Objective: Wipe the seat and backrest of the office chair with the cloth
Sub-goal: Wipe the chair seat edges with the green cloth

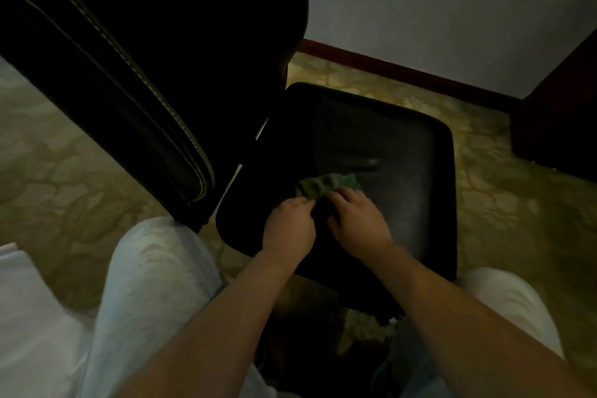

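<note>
Green crumpled cloth [326, 185] lies on the black leather seat [403, 178] of the office chair, near its back edge below the black stitched backrest [135, 81]. Left hand [288, 227] and right hand [357, 220] rest side by side, fingers curled onto the cloth's near edge, most of it bunched just beyond the fingertips.

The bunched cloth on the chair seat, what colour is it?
Green, lighter teal at one edge; the bunched cloth shows in the head view.

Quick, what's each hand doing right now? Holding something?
Left hand: closed on the near edge of the green cloth, which lies on the chair seat.
Right hand: curled, fingers pressing on the same cloth.
</note>
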The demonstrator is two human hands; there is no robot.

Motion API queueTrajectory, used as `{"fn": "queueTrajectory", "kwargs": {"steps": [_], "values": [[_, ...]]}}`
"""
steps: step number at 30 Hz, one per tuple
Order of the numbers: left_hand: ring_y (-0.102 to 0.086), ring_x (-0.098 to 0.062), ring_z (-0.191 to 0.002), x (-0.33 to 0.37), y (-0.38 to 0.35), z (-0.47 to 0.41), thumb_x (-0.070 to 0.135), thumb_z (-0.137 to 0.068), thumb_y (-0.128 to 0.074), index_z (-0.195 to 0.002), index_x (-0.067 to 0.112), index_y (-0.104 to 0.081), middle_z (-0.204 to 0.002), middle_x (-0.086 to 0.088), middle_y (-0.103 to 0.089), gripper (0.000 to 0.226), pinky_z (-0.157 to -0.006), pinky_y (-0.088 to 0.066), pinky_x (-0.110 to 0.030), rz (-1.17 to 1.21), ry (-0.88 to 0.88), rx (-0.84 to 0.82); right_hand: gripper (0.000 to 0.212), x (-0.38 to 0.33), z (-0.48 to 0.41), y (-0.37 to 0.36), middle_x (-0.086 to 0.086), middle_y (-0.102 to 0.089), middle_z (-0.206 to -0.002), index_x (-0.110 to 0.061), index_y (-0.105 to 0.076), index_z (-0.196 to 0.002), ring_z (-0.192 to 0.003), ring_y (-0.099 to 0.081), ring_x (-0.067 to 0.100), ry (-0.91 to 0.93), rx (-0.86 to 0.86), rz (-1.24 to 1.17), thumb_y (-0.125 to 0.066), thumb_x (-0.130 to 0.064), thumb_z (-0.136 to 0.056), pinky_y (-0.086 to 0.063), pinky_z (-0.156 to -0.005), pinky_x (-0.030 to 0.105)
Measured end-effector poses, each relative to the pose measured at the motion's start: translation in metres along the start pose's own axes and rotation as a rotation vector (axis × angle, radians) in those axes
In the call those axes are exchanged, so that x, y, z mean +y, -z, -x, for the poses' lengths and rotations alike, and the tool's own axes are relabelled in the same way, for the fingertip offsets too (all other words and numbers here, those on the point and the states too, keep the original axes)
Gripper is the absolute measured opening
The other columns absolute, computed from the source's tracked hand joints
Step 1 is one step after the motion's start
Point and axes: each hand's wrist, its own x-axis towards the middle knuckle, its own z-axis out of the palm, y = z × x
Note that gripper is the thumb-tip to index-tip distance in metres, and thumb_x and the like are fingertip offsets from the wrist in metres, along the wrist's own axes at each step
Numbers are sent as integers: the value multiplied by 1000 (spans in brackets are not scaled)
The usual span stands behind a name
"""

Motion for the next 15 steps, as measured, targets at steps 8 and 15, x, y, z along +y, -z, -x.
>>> {"fn": "queueTrajectory", "kwargs": {"steps": [8, 15], "values": [[-41, -20, -130, -25, 10, 28, 27, -102, -40, -128, 28, -62, -139, 11, -55, 35, -104, -37, -38, -200, 7, -60, 40, -27, -6, -23, 16, -57, -129, -16, -69, -116, -119, -54, 39, -8, 18, 47, -49, -42, -92, -46, -90, 45], [-42, -18, -127, -33, 28, 35, 30, -103, -41, -135, 29, -60, -137, 6, -55, 38, -104, -37, -37, -123, 63, -29, 52, -47, -26, -19, 8, -33, -155, -28, -39, -147, -139, -32, 34, -214, -230, 58, -48, -45, -99, -34, -108, 47]]}}
